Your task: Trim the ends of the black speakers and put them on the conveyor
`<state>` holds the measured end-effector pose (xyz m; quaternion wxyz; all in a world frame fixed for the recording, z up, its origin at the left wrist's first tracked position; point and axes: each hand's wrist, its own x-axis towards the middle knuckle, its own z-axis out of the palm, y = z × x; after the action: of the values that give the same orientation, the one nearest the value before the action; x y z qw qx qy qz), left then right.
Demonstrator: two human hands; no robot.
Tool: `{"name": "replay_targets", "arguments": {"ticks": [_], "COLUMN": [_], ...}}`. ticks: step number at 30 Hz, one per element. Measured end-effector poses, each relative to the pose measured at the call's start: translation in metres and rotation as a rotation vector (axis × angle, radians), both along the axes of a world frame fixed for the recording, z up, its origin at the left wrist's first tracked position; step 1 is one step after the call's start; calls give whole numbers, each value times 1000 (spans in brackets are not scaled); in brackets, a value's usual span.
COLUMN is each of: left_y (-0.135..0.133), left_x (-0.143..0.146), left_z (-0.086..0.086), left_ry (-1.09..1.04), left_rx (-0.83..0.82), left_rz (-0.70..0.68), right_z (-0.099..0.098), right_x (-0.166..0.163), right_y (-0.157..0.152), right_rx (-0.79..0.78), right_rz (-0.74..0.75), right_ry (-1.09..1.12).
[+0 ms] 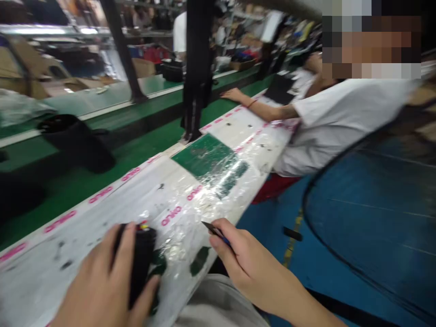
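My left hand (pixel 109 268) lies over a dark, upright-looking black item (pixel 143 254) on the table, fingers spread along its top and thumb at its near side. Small red and yellow bits show at the item's far end; its exact kind is unclear. In my right hand (pixel 248 263), thumb and forefinger pinch a small knife (pixel 218 234) with a pointed grey blade and a blue part by the fingers. The blade points left, above the plastic-covered tabletop (pixel 180 227), apart from the black item.
Beyond the table runs a green conveyor (pixel 150 141) with a black cylindrical bag-like item (pixel 76 141) on it. A dark upright post (pixel 197 68) stands at the table's far edge. At right, a person in a white shirt (pixel 344 113) leans an arm on the table.
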<state>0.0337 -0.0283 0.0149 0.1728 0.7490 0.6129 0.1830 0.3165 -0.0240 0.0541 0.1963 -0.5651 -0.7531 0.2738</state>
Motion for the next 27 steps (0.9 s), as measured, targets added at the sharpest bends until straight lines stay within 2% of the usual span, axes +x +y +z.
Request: {"name": "replay_targets", "arguments": {"ticks": [3, 9, 13, 17, 21, 23, 27], "left_y": [-11, -14, -8, -3, 0, 2, 4], "left_x": [9, 23, 25, 21, 17, 16, 4], "left_z": [20, 30, 34, 34, 29, 29, 30], "left_ry": [165, -38, -200, -200, -199, -228, -320], "left_rx": [-49, -261, -359, -422, -410, -454, -559], "left_rz": [-116, 64, 101, 154, 69, 55, 126], "right_z": [-23, -47, -48, -44, -44, -46, -53], "right_x": [-17, -28, -31, -29, -25, -24, -24], "right_y": [-10, -12, -9, -6, 0, 3, 3], "right_rx": [-16, 61, 60, 40, 56, 88, 106], "right_rz": [39, 107, 119, 134, 159, 139, 89], "right_ry": [147, 234, 245, 185, 135, 118, 115]}}
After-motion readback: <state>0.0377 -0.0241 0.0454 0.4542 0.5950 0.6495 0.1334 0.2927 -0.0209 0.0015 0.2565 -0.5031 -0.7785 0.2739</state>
